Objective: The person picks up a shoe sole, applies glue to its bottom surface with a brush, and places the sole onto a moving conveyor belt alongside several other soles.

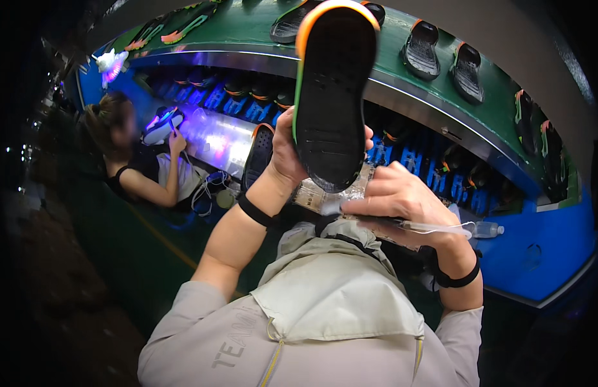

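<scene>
My left hand (288, 145) grips a black shoe sole (334, 97) and holds it upright in front of me. Orange and green show along the sole's rim, and a few marks line its heel end. Below the sole, my right hand (405, 203) is closed around a slim brush-like tool (437, 228). Its pale handle sticks out toward my wrist, and its whitish tip is blurred near the heel, apart from it as far as I can tell. Another black sole (259, 156) with an orange edge stands just left of my left wrist.
A tape-covered cardboard surface (306, 195) lies beneath my hands. Several soles rest on the green conveyor belt (389, 42) ahead, with blue racks (411, 164) of more soles underneath. At right lies a clear bottle (487, 229). A co-worker (141, 151) at left handles a shoe under violet light.
</scene>
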`<action>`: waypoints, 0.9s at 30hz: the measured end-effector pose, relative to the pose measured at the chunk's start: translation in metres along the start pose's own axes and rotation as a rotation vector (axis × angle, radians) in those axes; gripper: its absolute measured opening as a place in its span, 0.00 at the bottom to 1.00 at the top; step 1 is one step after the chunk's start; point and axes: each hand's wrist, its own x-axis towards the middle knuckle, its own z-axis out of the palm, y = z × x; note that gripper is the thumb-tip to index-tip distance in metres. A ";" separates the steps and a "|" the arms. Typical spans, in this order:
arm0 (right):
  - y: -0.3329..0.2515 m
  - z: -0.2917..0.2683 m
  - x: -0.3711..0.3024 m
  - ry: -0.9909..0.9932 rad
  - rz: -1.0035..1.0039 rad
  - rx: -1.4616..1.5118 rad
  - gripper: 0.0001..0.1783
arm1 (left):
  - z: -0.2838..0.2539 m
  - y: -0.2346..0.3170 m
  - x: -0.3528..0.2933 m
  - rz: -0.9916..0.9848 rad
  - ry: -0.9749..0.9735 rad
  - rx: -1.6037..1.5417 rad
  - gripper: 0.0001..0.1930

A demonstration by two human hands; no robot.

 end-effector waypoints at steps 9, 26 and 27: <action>0.002 -0.004 0.001 -0.084 0.055 0.050 0.22 | -0.009 0.022 0.019 -0.143 -0.016 0.188 0.43; -0.002 -0.006 0.011 -0.122 0.102 -0.239 0.21 | 0.000 0.048 0.037 -0.423 0.135 0.449 0.24; 0.000 -0.006 0.010 -0.098 0.148 -0.318 0.21 | -0.001 0.050 0.036 -0.421 0.128 0.443 0.24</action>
